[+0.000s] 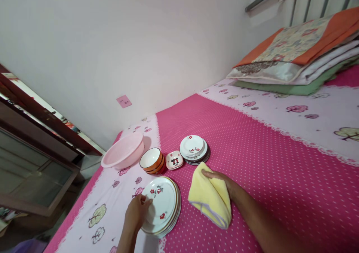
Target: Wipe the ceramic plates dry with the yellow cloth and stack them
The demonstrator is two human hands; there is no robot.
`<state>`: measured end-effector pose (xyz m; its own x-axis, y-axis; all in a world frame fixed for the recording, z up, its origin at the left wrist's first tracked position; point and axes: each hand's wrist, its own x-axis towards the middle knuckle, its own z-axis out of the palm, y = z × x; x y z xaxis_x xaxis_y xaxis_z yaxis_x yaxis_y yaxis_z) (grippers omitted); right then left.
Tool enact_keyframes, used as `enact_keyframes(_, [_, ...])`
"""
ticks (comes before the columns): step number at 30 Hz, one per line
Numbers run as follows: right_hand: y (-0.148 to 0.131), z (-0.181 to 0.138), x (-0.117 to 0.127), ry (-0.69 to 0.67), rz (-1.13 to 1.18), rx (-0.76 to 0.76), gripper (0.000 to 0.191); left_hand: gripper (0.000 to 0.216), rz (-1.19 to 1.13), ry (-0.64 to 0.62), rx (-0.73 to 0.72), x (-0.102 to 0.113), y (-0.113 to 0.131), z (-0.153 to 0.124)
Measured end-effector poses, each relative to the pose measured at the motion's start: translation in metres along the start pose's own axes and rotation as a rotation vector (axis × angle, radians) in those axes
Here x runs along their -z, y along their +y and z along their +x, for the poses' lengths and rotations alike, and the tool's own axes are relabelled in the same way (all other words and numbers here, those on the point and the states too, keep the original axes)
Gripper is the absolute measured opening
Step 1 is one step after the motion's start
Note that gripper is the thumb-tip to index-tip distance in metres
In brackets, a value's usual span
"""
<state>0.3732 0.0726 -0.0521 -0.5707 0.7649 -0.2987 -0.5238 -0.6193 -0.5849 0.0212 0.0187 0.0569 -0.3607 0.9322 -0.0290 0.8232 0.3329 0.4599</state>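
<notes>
My left hand (pixel 137 212) is closed at the left rim of the top plate in a stack of white plates (pixel 160 210) with red flowers; its fingertips touch that rim. In my right hand (pixel 220 181) a yellow cloth (pixel 209 197) with a grey edge is pinched and hangs folded, just right of the stack. Beyond the cloth stands a second stack of smaller flowered plates (pixel 193 146), dark-rimmed ones underneath. Small square dishes (pixel 174 159) with a cat print sit left of it, beside stacked orange bowls (pixel 152 160).
A pink basin (pixel 123 151) stands at the bed's far left, near the wall. Folded bedding (pixel 297 54) is piled at the upper right below the metal headboard (pixel 316 2). The pink dotted bedspread (pixel 266 159) lies under the dishes. A cabinet (pixel 30 174) is at the left.
</notes>
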Motion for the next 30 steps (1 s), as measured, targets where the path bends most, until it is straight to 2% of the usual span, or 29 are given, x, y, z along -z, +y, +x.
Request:
enact_keyframes(6, [0.000,-0.002,-0.002,-0.001,0.016,-0.002,0.053,0.050,-0.270,0.021,-0.018,0.001,-0.008,-0.003])
enact_keyframes(9, [0.000,-0.001,-0.002,-0.001,0.024,-0.022,0.052,0.059,-0.485,0.027,0.009,0.004,-0.002,-0.013])
enact_keyframes(13, [0.000,-0.001,-0.001,-0.007,0.038,-0.038,0.050,0.051,-1.040,0.104,0.145,0.007,0.034,-0.036])
enact_keyframes(16, [0.001,-0.003,-0.001,-0.010,0.036,-0.043,0.051,0.032,-1.431,0.113,0.271,-0.002,0.071,-0.051])
enact_keyframes(18, [0.001,-0.005,-0.002,-0.013,0.027,-0.045,0.053,0.025,-1.641,0.064,0.401,-0.015,0.090,-0.057])
enact_keyframes(20, [0.000,-0.007,-0.004,-0.022,0.011,-0.051,0.055,0.031,-1.740,-0.027,0.439,-0.034,0.100,-0.060])
enact_keyframes(26, [-0.003,-0.013,-0.012,-0.048,-0.034,-0.083,0.064,0.052,-1.927,-0.342,0.220,-0.094,0.096,-0.062])
enact_keyframes(30, [-0.005,-0.016,-0.013,-0.031,-0.066,-0.083,0.064,0.049,-2.028,-0.448,0.130,-0.101,0.090,-0.065])
